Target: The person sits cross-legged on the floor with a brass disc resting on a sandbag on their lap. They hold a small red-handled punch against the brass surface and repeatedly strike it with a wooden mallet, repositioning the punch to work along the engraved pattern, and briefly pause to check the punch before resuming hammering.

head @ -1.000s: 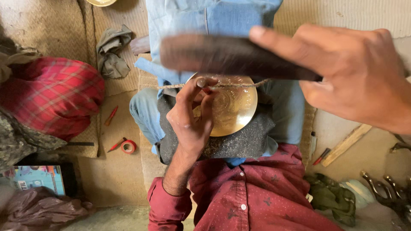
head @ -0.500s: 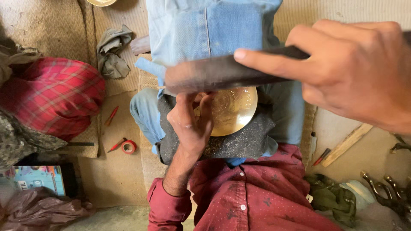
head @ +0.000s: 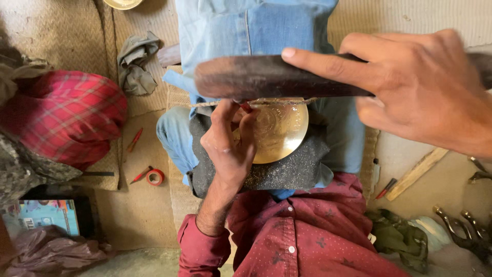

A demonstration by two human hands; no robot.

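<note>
A round brass plate (head: 283,134) with an engraved pattern lies on a dark grey cloth pad (head: 292,174) across my lap. My left hand (head: 228,149) rests on the plate's left side, fingers pinched on a small red-tipped punch (head: 246,107) that stands on the metal. My right hand (head: 425,92) is raised close to the camera at the right, gripping a dark wooden stick (head: 256,77). The stick lies crosswise above the plate's far edge and hides part of it.
A red plaid cloth (head: 66,118) and a grey rag (head: 134,64) lie at the left. A red tape roll (head: 155,177) and red pencils (head: 135,139) are on the mat. A wooden strip (head: 417,173), metal tongs (head: 466,228) and a green cloth (head: 400,236) lie at the right.
The stick in my right hand dropped lower over the plate, then rose slightly. My left hand has stayed on the plate with the punch.
</note>
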